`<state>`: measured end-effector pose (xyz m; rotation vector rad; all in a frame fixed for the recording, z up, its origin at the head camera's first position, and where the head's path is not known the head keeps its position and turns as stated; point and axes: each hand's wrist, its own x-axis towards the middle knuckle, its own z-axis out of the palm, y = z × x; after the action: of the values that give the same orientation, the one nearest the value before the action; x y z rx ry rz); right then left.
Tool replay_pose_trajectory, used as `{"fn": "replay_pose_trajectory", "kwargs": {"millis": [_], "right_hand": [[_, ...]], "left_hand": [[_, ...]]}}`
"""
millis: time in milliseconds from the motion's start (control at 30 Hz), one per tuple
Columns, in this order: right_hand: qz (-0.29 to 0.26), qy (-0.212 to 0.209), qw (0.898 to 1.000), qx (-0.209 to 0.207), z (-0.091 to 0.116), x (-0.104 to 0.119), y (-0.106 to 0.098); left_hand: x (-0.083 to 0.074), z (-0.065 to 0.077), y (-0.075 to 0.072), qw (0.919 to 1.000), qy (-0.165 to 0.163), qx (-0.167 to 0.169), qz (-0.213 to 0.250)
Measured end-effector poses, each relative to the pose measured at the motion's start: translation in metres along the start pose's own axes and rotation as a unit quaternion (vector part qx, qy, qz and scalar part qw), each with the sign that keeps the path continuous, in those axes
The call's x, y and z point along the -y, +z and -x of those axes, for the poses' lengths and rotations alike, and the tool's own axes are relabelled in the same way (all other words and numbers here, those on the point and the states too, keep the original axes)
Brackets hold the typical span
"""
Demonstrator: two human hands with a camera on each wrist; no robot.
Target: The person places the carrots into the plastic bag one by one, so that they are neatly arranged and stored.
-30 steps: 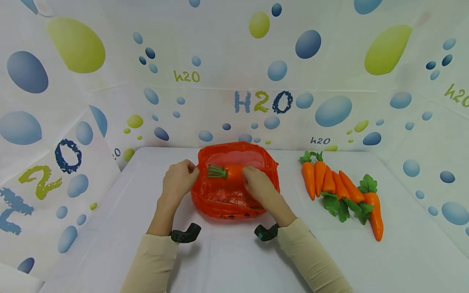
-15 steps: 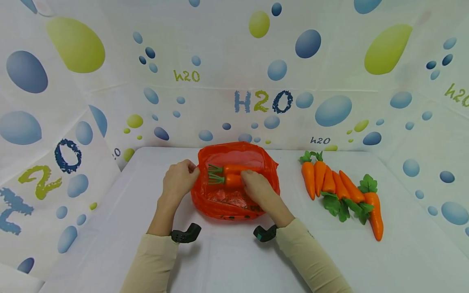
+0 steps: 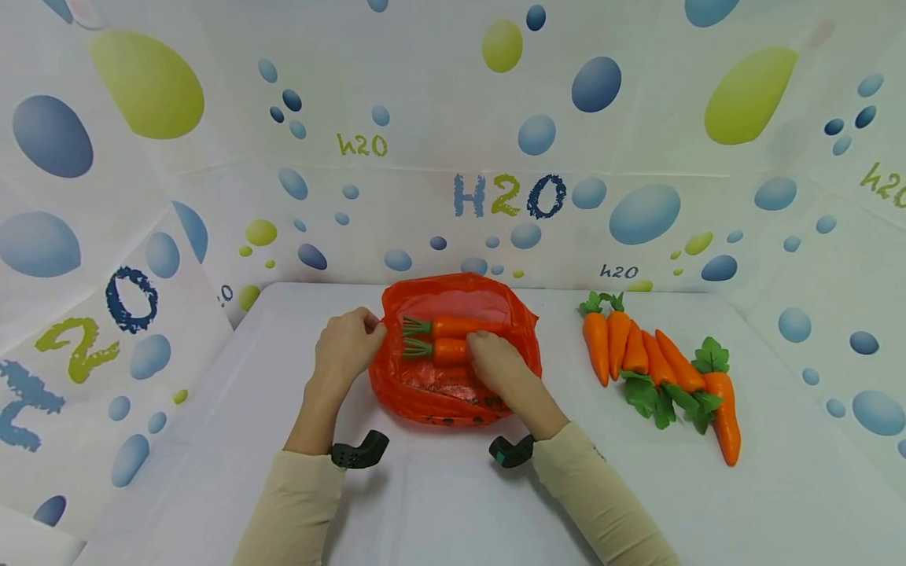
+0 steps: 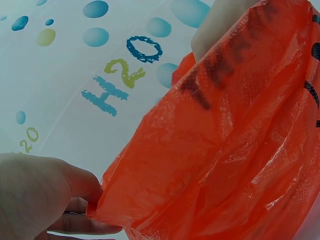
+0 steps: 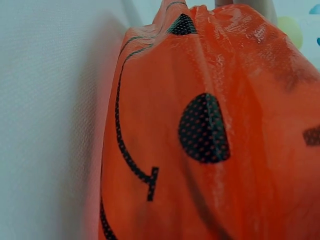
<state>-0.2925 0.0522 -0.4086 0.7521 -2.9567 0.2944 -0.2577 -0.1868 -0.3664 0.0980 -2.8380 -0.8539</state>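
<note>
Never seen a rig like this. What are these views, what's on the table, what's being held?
No robot here: the left grip and right grip are a person's bare hands. The wide picture comes from a head camera looking forward and down; the two close-ups come from wrist cameras. On the white table sits a red bag, with loose carrots to its right. The left grip pinches the bag's edge; the right grip holds the nearer carrot at the bag's open mouth, beside the farther carrot.
</note>
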Motion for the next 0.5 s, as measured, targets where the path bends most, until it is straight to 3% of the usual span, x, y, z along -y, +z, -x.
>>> {"fn": "replay_pose_trajectory", "kwargs": {"millis": [500], "right_hand": [[0.014,0.0,1.0,0.006,0.002,0.0005,-0.0036]], "left_hand": [[-0.0019,0.0007,-0.0004,1.0,-0.001,0.001,-0.003]]}}
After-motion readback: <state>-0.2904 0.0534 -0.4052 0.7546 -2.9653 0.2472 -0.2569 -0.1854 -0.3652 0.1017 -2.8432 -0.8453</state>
